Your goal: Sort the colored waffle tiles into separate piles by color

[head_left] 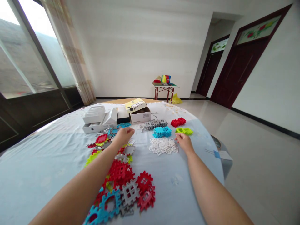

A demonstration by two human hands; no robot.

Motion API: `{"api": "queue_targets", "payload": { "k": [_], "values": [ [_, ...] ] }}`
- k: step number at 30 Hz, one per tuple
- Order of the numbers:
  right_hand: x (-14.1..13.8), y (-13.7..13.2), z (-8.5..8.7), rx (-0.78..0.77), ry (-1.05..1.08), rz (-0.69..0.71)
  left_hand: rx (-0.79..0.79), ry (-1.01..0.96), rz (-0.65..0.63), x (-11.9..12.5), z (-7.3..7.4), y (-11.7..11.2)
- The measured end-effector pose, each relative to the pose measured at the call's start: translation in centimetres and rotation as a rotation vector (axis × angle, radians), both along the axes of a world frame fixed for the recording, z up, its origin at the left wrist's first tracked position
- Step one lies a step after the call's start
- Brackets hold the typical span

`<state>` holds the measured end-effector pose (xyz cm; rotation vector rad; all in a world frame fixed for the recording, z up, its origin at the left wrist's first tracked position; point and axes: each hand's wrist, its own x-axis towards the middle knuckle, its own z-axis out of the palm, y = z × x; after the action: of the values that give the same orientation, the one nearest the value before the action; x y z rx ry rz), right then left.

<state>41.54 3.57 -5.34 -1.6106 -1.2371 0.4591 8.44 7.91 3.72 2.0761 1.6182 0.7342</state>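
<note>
My left hand [123, 136] is curled closed over the far end of a mixed heap of waffle-shaped plastic blocks [122, 181] in red, grey, blue and green; what it holds is hidden. My right hand [184, 141] rests at the right edge of a flat pile of white blocks [163, 145], fingers bent in a pinch near them. Beyond lie sorted groups: blue blocks [162, 132], grey blocks [153, 124], red blocks [178, 122] and lime green blocks [184, 131].
A light blue cloth [35, 162] covers the round table. White boxes [96, 119] and an open cardboard box [140, 114] stand at the far side. A small red-legged table [164, 89] with toys stands by the wall. Dark doors are on the right.
</note>
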Motion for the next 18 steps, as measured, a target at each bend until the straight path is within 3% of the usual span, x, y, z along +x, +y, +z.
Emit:
{"api": "queue_targets", "payload": {
  "k": [5, 9, 18],
  "values": [
    [-0.1, 0.0, 0.0, 0.004, 0.003, 0.016, 0.029, 0.211, 0.023, -2.7, -0.1, 0.3],
    [0.0, 0.0, -0.2, 0.015, -0.01, 0.018, 0.029, 0.346, -0.038, -1.5, -0.9, 0.4],
    [-0.2, -0.1, 0.1, 0.02, -0.025, 0.022, 0.029, 0.512, -0.048, 0.3, -2.0, 1.4]
  ]
}}
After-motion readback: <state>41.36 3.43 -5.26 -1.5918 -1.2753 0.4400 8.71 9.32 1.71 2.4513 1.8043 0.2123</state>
